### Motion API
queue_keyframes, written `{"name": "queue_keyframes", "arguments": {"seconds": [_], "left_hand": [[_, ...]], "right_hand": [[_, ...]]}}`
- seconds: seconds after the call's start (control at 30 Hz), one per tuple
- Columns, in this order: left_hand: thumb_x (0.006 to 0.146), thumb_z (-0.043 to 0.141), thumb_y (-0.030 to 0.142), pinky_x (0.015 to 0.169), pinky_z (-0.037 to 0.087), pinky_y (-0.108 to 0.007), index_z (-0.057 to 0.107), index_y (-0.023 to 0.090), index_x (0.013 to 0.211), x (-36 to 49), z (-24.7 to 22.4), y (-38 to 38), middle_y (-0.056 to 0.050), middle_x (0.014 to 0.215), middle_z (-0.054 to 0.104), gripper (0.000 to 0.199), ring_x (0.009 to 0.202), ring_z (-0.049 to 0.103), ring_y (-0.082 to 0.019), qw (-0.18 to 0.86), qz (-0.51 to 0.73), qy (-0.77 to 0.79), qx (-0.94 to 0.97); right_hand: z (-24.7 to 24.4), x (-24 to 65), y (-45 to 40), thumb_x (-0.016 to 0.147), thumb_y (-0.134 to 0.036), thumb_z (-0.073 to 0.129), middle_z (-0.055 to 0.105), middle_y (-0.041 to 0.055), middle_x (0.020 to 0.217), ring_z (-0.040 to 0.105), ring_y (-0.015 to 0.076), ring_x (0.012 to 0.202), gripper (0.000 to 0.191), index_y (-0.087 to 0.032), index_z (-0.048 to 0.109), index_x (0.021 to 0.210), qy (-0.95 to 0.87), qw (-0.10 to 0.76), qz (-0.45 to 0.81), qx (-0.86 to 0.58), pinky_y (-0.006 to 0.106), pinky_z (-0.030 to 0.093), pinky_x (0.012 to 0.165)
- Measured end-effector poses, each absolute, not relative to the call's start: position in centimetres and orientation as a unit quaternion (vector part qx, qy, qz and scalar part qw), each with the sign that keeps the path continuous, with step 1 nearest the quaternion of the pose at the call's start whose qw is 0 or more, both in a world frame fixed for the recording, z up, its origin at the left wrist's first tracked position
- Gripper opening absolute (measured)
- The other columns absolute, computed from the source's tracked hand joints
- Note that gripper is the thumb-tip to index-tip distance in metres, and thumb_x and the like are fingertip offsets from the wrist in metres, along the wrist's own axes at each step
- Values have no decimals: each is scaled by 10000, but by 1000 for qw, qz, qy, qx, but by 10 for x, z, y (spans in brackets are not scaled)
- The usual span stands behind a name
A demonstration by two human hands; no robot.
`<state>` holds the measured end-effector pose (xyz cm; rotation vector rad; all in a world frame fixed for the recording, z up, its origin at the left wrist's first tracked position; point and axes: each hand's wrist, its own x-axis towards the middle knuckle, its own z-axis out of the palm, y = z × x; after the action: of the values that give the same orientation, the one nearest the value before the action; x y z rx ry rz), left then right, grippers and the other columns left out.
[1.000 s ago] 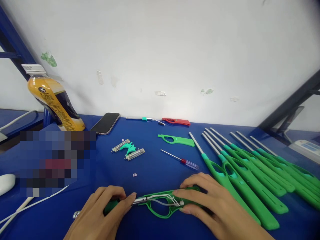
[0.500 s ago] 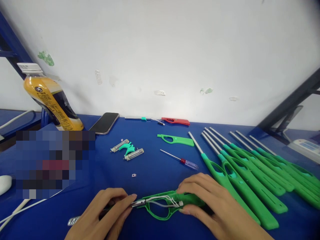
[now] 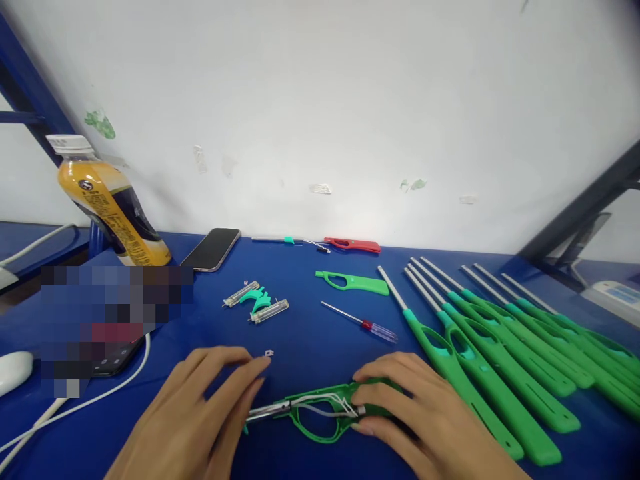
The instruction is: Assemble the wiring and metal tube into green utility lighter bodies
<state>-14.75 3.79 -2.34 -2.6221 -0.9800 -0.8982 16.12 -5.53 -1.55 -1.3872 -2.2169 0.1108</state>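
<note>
My right hand (image 3: 425,407) grips the handle end of an opened green lighter shell (image 3: 300,425), which lies inner side up near the front of the table. White wires (image 3: 323,398) run inside it along the trigger loop. A metal tube (image 3: 267,411) sticks out of the shell's left end and passes behind my left hand (image 3: 195,413). That hand is off the shell, thumb and index fingertips slightly apart. Its index fingertip is right by a tiny pale clip (image 3: 269,353) on the table, and I see nothing held between the fingers.
Behind lie clear fuel tanks (image 3: 270,311), teal triggers (image 3: 255,295), a screwdriver (image 3: 363,323), a green shell half (image 3: 367,285) and a red shell (image 3: 357,245). Several assembled green lighters (image 3: 480,380) fill the right. Left are a bottle (image 3: 113,207), a phone (image 3: 213,250) and a white cable (image 3: 100,397).
My left hand has let go of the metal tube and moved up and left towards the tiny clip. The right hand keeps its grip on the shell.
</note>
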Motion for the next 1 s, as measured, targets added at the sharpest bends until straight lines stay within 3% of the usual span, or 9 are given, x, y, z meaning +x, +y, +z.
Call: {"name": "queue_keyframes", "arguments": {"seconds": [0.2, 0.37, 0.47, 0.77, 1.0], "left_hand": [[1110, 327, 341, 874, 580, -445, 779, 233, 1149, -132, 5, 85, -88, 1123, 752, 466, 997, 713, -290, 100, -215, -418, -877], [1041, 412, 314, 709, 544, -416, 764, 206, 959, -123, 13, 113, -117, 955, 730, 377, 978, 696, -348, 93, -157, -478, -859], [1029, 457, 336, 719, 543, -415, 757, 221, 915, -119, 15, 120, -102, 935, 744, 342, 957, 721, -339, 67, -134, -492, -858], [1001, 432, 310, 721, 529, -428, 738, 237, 887, -117, 13, 125, -105, 956, 786, 335, 908, 755, -347, 39, -129, -499, -856], [1052, 405, 438, 690, 582, -416, 714, 245, 1072, -131, 18, 103, -68, 965, 806, 364, 818, 787, -316, 63, -222, -489, -841]], "right_hand": [[-16, 161, -57, 1094, -350, 643, 767, -38, 1165, 734, 148, 1048, 91, -315, 714, 1140, -814, 271, 52, -511, 272, 592, 939], [-14, 160, -55, 1113, -360, 603, 768, -28, 1163, 737, 158, 1020, 126, -316, 720, 1133, -810, 284, 52, -510, 288, 600, 907], [-12, 159, -56, 1113, -322, 605, 763, -35, 1162, 730, 148, 1010, 108, -311, 709, 1140, -811, 283, 58, -508, 286, 591, 903], [-10, 157, -58, 1142, -305, 549, 776, -41, 1146, 741, 127, 1022, 162, -288, 709, 1132, -814, 296, 26, -500, 284, 560, 895], [-8, 154, -55, 1162, -320, 497, 793, -25, 1105, 753, 132, 1001, 227, -261, 712, 1116, -816, 297, 36, -494, 292, 560, 909]]}}
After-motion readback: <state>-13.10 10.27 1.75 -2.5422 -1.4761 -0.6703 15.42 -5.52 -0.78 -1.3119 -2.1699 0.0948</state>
